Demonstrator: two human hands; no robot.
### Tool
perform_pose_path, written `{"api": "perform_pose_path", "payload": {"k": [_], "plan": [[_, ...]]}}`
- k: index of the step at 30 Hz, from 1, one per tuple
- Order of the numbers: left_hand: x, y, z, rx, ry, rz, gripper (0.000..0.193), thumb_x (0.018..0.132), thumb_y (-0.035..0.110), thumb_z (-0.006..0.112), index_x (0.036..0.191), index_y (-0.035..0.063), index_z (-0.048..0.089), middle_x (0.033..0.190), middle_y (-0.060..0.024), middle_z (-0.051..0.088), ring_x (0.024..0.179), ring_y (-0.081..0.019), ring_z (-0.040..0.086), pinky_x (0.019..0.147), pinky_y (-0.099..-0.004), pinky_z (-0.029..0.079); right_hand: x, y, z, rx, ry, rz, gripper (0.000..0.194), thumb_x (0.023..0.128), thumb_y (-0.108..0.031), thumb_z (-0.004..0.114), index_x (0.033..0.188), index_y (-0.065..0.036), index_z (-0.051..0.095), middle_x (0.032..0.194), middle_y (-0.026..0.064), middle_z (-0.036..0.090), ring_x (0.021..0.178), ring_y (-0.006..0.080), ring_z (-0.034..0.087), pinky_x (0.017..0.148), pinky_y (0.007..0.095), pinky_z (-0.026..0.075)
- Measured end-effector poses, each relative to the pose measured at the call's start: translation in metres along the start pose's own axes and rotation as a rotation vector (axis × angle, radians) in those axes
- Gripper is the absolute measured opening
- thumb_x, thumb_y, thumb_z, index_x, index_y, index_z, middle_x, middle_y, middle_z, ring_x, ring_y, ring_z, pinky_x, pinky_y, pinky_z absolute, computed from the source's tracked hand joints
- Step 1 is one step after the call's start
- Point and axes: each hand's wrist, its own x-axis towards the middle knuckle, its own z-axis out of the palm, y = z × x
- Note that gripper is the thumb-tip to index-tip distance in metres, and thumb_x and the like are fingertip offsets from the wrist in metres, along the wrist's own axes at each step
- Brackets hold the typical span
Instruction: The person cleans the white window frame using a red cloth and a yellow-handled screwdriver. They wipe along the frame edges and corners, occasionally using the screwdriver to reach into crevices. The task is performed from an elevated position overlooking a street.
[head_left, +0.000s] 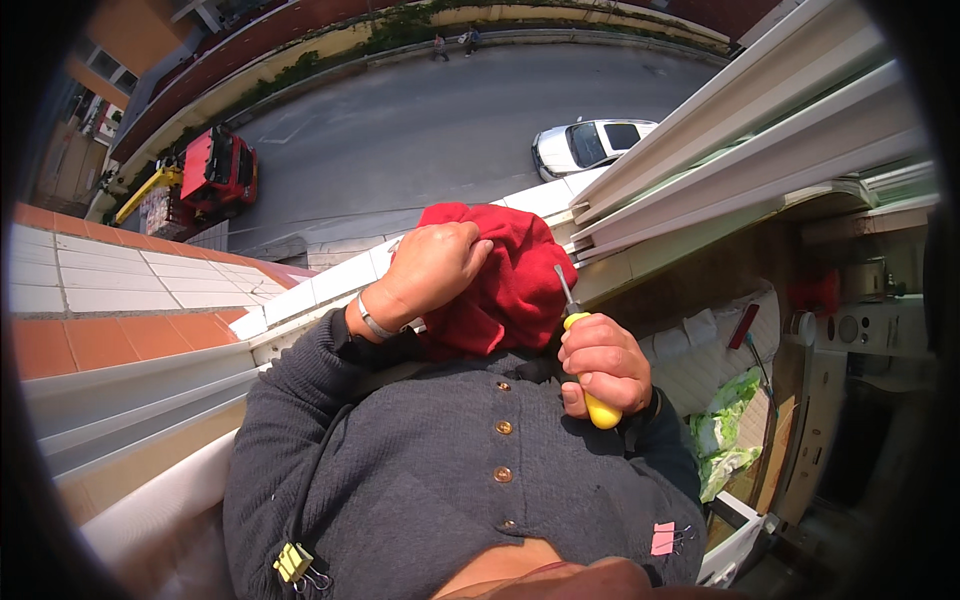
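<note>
My left hand (439, 259) lies back up on a bunched red cloth (510, 277), with bent fingers on its left part; the fingertips are mostly hidden. A metal band circles that wrist. My right hand (606, 364), beside the cloth on the right, is wrapped round the yellow handle of a screwdriver (600, 411). Its metal shaft points up and slightly left, with the tip in front of the cloth's right edge. Behind the cloth runs a white tiled window ledge (341, 285).
White sliding window frames (742, 142) rise at the right. Far below is a road (405, 120) with a white car (592, 144), a red truck (217, 169) and two people. A quilted cover (705, 360) and a cabinet (817, 427) are indoors at the right.
</note>
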Motion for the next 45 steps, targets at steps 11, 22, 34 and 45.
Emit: {"api": "perform_pose_path", "payload": {"k": [11,22,34,45], "plan": [[0.047,0.013,0.019,0.129,0.208,0.365,0.023,0.081,0.022,0.074,0.098,0.0067,0.068,0.096,-0.0103,0.066,0.098,-0.0316,0.062,0.084,-0.0418,0.050,-0.012,0.004,0.004,-0.049,-0.029,-0.034,0.034,0.074,0.003,0.072,0.095,-0.007,0.046,0.086,0.0095,0.059,0.073,0.0273,0.061,0.065,0.0407,0.055],[0.086,0.023,0.050,0.128,0.130,0.296,0.021,0.085,0.024,0.070,0.083,0.0037,0.067,0.086,-0.0132,0.067,0.087,-0.0337,0.065,0.079,-0.0444,0.053,-0.029,0.062,0.022,-0.403,-0.269,0.060,0.028,0.073,-0.002,0.076,0.090,-0.005,0.053,0.085,0.0096,0.059,0.078,0.0290,0.060,0.069,0.0436,0.050],[0.057,-0.023,0.029,0.079,-0.016,0.250,0.026,0.087,0.028,0.065,0.082,0.0020,0.066,0.083,-0.0188,0.069,0.081,-0.0394,0.067,0.072,-0.0489,0.053,-0.012,0.060,0.085,0.070,0.059,0.096,0.033,0.072,0.004,0.073,0.093,-0.006,0.049,0.083,0.0105,0.058,0.073,0.0293,0.058,0.066,0.0414,0.051],[-0.038,-0.094,-0.017,-0.104,0.092,0.189,0.028,0.088,0.030,0.066,0.088,0.0017,0.066,0.086,-0.0202,0.069,0.084,-0.0402,0.066,0.074,-0.0483,0.052,0.019,-0.034,0.183,0.024,0.208,0.075,0.030,0.084,0.000,0.066,0.105,-0.007,0.045,0.091,0.0127,0.058,0.075,0.0272,0.061,0.073,0.0473,0.055]]}}
